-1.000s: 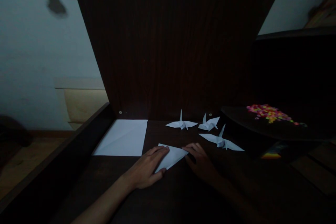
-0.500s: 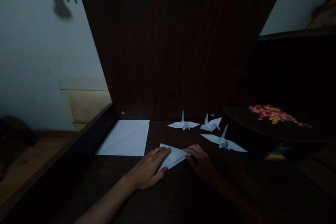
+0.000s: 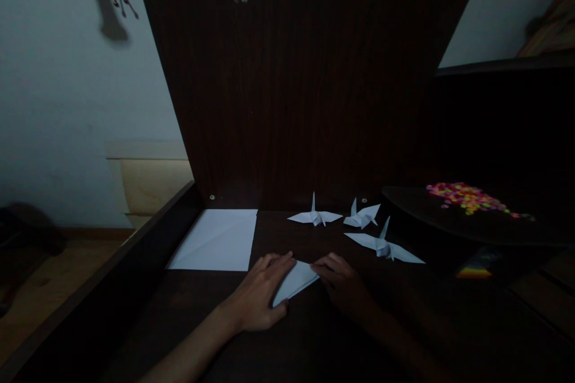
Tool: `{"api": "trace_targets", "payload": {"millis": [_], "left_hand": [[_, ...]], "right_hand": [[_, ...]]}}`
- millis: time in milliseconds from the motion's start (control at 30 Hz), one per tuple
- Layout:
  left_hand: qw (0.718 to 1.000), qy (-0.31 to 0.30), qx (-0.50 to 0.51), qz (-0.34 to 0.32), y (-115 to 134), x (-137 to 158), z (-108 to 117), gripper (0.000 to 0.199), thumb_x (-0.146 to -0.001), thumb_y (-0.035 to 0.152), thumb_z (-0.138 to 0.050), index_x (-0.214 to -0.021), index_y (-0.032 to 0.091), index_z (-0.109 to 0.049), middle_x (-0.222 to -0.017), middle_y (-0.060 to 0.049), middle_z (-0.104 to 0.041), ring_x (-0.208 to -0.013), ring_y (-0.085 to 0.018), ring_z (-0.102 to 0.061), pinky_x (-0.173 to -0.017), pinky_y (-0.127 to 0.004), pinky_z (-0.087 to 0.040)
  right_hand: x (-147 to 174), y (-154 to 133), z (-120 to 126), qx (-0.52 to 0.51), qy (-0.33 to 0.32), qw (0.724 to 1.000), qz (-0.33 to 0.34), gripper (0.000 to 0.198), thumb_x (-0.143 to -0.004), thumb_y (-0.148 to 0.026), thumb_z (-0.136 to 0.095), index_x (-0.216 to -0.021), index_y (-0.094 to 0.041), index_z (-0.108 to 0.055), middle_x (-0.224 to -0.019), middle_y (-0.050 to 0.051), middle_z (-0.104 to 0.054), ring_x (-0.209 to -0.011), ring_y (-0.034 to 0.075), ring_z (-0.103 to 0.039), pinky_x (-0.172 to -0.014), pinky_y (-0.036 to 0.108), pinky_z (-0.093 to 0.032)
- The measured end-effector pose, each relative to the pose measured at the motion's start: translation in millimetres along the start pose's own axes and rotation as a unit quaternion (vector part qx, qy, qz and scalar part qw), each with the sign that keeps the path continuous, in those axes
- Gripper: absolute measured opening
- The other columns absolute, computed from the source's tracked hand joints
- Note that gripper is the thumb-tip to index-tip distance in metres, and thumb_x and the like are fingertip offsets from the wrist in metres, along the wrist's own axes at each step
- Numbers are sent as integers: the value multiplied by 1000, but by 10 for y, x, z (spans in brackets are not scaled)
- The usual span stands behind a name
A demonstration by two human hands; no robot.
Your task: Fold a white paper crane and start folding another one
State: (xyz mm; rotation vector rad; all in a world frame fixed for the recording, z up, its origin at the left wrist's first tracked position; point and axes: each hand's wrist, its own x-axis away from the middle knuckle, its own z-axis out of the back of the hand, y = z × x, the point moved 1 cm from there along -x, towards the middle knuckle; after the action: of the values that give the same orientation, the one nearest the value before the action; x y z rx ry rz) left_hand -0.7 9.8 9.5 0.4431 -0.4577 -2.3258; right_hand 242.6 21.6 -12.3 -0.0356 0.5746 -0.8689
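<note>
A white folded piece of paper (image 3: 294, 282), roughly triangular with layered edges, lies on the dark tabletop between my hands. My left hand (image 3: 258, 293) rests flat over its left part, fingers stretched out along the top and the thumb apart near the lower corner. At the paper's right corner, my right hand (image 3: 344, 284) pinches the tip between thumb and fingers; part of that hand is in shadow. Beyond the hands stand three white paper cranes: one at the back (image 3: 315, 217), one behind to the right (image 3: 362, 216), and one nearer with wide wings (image 3: 383, 246).
A square white sheet (image 3: 215, 239) with a diagonal crease lies to the left. At right, a raised dark shelf (image 3: 413, 203) carries a pile of small colourful pieces (image 3: 469, 196). A dark side board (image 3: 148, 233) edges the table on the left, and a tall dark panel (image 3: 309, 90) rises behind.
The folded paper is turned slightly and sits a little lower in view. My left hand covers more of its upper left edge; my right fingers have shifted slightly left along the right corner.
</note>
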Motion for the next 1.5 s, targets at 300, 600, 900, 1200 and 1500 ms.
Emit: {"api": "trace_targets", "payload": {"millis": [300, 600, 900, 1200, 1500], "left_hand": [[1000, -24, -15, -11, -27, -49, -86, 75, -90, 35, -51, -152, 16, -14, -159, -15, -18, -147, -29, -12, -117, -51, -22], [999, -31, -30, 4, -9, -67, -76, 69, -92, 39, -49, -150, 13, -22, -154, -17, -30, -144, -31, -23, -117, -51, -24], [1000, -11, -19, 11, 19, -95, -84, 69, -88, 33, -53, -148, 14, -27, -151, -16, -37, -141, -32, -28, -115, -51, -26], [998, -30, -46, 18, 22, -114, -142, 75, -87, 28, -50, -153, 22, -14, -158, -8, -24, -144, -36, -18, -111, -59, -26], [997, -44, -63, 17, 36, -112, -96, 67, -92, 35, -46, -152, 21, -19, -156, -9, -27, -145, -33, -20, -114, -54, -24]], "right_hand": [[-15, 40, -63, -11, 1, 999, 43, 42, -85, -3, -41, -110, -21, -70, -110, 9, -71, -91, 22, -64, -76, 38, -57], [27, 106, -125, -67, -12, 994, 80, 50, -83, 0, -40, -121, -21, -64, -123, 10, -67, -113, 23, -62, -92, 44, -55], [30, 59, -98, -101, -106, 987, 73, 63, -80, 2, -37, -139, -17, -48, -143, 11, -47, -135, 22, -41, -112, 49, -38], [10, -9, -103, -100, -129, 985, 53, 60, -86, -5, -40, -146, -15, -37, -149, 12, -38, -140, 23, -32, -115, 51, -31], [12, 89, 133, -61, -110, 992, -13, 38, -87, -14, -52, -122, -24, -65, -131, 6, -60, -129, 26, -49, -106, 46, -45]]}}
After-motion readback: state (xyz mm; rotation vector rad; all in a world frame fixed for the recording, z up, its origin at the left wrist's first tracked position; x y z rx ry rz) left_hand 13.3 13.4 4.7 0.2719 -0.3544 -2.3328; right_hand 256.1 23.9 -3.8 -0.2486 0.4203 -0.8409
